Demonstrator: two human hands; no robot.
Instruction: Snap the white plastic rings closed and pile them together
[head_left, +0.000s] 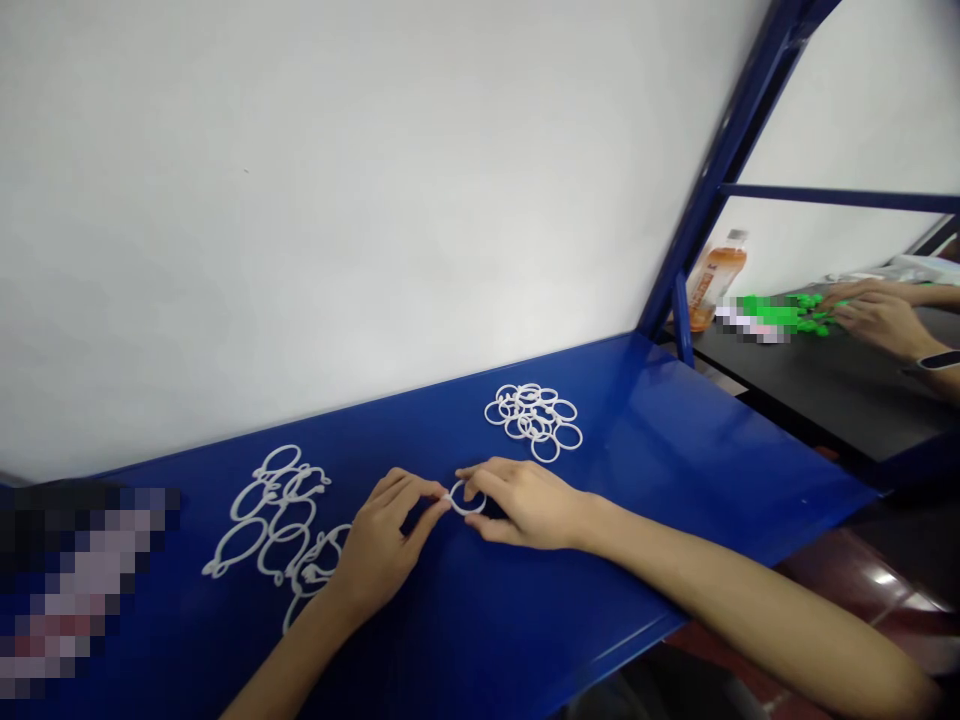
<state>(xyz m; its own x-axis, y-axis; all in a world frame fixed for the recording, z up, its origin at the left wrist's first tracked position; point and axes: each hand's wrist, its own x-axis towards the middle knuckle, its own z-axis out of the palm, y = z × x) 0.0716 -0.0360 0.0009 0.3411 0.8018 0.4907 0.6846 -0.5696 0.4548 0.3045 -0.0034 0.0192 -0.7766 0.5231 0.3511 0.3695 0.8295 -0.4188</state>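
Observation:
Both my hands meet over the blue table (675,440) and pinch one small white plastic ring (468,498) between them. My left hand (382,545) grips its left side with thumb and forefinger. My right hand (525,500) holds its right side, fingers curled. Behind my right hand lies a pile of several small white rings (534,418). To the left of my left hand lie several larger white oval rings (277,520), spread flat and overlapping.
A white wall rises right behind the table. A blue frame post (720,170) stands at the right. Beyond it, another person's hands (877,310) work at green pieces (787,312) on a dark table, near an orange drink bottle (716,275).

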